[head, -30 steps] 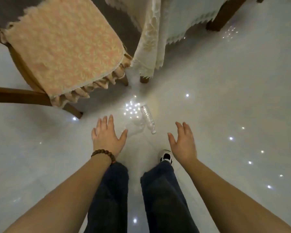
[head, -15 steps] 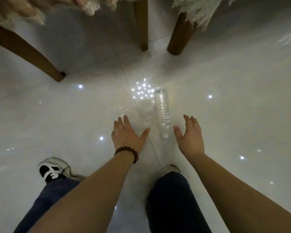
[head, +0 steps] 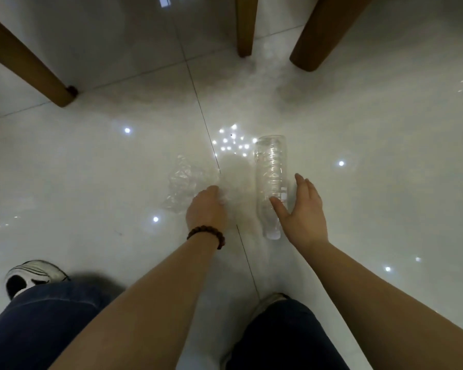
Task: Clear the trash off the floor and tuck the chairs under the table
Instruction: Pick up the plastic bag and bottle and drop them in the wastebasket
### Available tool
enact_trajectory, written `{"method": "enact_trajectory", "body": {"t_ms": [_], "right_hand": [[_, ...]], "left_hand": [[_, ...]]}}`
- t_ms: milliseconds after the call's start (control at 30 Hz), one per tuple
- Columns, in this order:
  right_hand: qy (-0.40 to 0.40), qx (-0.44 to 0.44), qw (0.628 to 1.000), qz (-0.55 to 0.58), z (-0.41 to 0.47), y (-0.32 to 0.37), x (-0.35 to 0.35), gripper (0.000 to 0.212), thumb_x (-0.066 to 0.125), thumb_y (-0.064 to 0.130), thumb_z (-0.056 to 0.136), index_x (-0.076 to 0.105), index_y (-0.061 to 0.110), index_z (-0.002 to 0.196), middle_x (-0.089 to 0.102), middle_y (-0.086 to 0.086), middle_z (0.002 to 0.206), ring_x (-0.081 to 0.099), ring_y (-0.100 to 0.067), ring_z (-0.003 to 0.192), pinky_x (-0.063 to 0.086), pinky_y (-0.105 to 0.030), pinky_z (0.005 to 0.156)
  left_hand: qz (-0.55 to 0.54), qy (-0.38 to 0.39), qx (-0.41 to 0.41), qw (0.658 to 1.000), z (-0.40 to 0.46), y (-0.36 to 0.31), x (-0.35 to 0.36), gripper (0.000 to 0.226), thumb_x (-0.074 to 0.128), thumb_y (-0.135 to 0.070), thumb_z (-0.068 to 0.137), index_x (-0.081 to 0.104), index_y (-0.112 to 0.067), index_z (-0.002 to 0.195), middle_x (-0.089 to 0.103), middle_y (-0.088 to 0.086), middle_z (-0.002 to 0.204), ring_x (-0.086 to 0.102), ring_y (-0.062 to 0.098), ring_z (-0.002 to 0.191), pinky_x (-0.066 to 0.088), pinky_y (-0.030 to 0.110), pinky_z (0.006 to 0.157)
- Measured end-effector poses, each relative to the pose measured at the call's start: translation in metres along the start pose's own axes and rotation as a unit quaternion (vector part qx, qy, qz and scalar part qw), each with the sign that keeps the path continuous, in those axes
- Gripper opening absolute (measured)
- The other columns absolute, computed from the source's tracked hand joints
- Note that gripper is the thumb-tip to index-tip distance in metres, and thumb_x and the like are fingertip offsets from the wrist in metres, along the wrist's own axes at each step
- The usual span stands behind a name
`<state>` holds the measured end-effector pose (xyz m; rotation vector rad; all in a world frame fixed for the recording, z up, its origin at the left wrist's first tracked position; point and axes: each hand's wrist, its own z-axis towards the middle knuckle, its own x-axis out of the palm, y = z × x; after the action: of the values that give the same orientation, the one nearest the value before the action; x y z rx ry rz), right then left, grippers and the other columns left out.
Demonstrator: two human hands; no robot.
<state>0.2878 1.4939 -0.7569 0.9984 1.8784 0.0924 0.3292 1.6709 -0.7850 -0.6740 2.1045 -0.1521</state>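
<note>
Early stage: clear bottle [head: 271, 180] and crumpled plastic wrap [head: 182, 185] both lay on the floor. Left hand [head: 206, 208] curled onto the wrap, grip closure unclear; right hand [head: 302, 212] spread apart beside the bottle. Nothing lifted, chairs untucked.

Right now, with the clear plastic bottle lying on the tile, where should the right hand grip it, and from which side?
Around the ribbed middle of the clear plastic bottle, from above and from its right. It lies flat, cap end toward the person, and the right hand is already open beside it, thumb over the body. The left hand is on the crumpled clear plastic wrap, so that side is probably less free.
</note>
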Motion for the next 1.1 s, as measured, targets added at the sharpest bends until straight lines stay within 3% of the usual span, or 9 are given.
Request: {"method": "enact_trajectory", "body": {"t_ms": [67,200,367,533,767,900,1033,1100], "right_hand": [[0.007,0.008,1.0,-0.003,0.007,0.005,0.003,0.087,0.057,0.055,0.084,0.012,0.017,0.149,0.019,-0.008,0.156,0.014,-0.023,0.143,0.018,-0.039,0.114],[0.043,0.048,0.998,-0.022,0.022,0.012,0.016,0.1,0.065,0.057,0.077,0.01,0.015,0.148,0.027,-0.012,0.15,0.027,-0.032,0.136,0.029,-0.044,0.108],[0.047,0.098,0.993,0.038,0.016,0.018,0.022,0.07,0.071,0.044,0.072,0.037,0.017,0.127,0.056,-0.009,0.113,0.056,-0.032,0.103,0.048,-0.043,0.086],[0.023,0.049,0.997,0.055,-0.019,0.051,-0.022,0.069,0.072,0.039,0.073,0.038,0.019,0.13,0.056,-0.005,0.11,0.057,-0.026,0.096,0.049,-0.038,0.081],[0.006,-0.063,0.996,0.059,-0.095,0.163,-0.129,0.07,0.071,0.042,0.073,0.038,0.024,0.132,0.057,-0.003,0.116,0.056,-0.022,0.101,0.051,-0.04,0.084],[0.009,-0.113,0.993,0.036,-0.157,0.251,-0.191,0.073,0.072,0.042,0.075,0.035,0.024,0.136,0.054,-0.002,0.121,0.054,-0.021,0.107,0.048,-0.033,0.088],[0.021,-0.161,0.987,0.017,-0.223,0.335,-0.233,0.075,0.07,0.047,0.073,0.035,0.028,0.136,0.055,-0.002,0.121,0.054,-0.023,0.109,0.052,-0.044,0.087],[0.034,-0.189,0.981,0.007,-0.251,0.371,-0.243,0.073,0.07,0.045,0.073,0.037,0.026,0.135,0.054,-0.004,0.122,0.051,-0.024,0.111,0.049,-0.042,0.087]], "left_hand": [[-0.002,-0.013,-0.006,1.0,-0.004,0.01,-0.013,0.033,0.046,-0.008,0.088,0.059,-0.017,0.117,0.064,0.006,0.112,0.058,0.027,0.101,0.048,0.033,0.085],[0.006,-0.037,-0.007,0.999,-0.016,0.024,-0.032,0.029,0.048,-0.009,0.088,0.061,-0.014,0.114,0.065,0.005,0.106,0.058,0.024,0.092,0.039,0.026,0.073],[0.008,-0.035,-0.01,0.999,-0.031,0.031,-0.049,0.025,0.047,-0.013,0.09,0.061,-0.013,0.11,0.065,0.006,0.103,0.056,0.023,0.085,0.04,0.027,0.07],[-0.01,-0.038,-0.002,0.999,-0.06,0.012,-0.097,0.025,0.048,-0.015,0.09,0.061,-0.013,0.113,0.065,0.008,0.106,0.058,0.028,0.096,0.043,0.03,0.075],[-0.067,-0.096,-0.01,0.993,-0.131,-0.024,-0.245,0.023,0.047,-0.012,0.089,0.063,-0.012,0.105,0.066,0.011,0.094,0.054,0.026,0.079,0.038,0.028,0.064],[-0.109,-0.137,-0.024,0.984,-0.194,-0.035,-0.353,0.023,0.047,-0.011,0.089,0.062,-0.01,0.106,0.065,0.012,0.097,0.054,0.026,0.081,0.046,0.033,0.071],[-0.118,-0.18,-0.04,0.976,-0.26,-0.026,-0.454,0.023,0.047,-0.011,0.09,0.062,-0.01,0.107,0.064,0.012,0.097,0.054,0.025,0.082,0.044,0.03,0.071],[-0.133,-0.206,-0.058,0.968,-0.286,-0.015,-0.496,0.024,0.047,-0.011,0.09,0.063,-0.01,0.107,0.064,0.012,0.098,0.057,0.027,0.086,0.043,0.03,0.072]]}}
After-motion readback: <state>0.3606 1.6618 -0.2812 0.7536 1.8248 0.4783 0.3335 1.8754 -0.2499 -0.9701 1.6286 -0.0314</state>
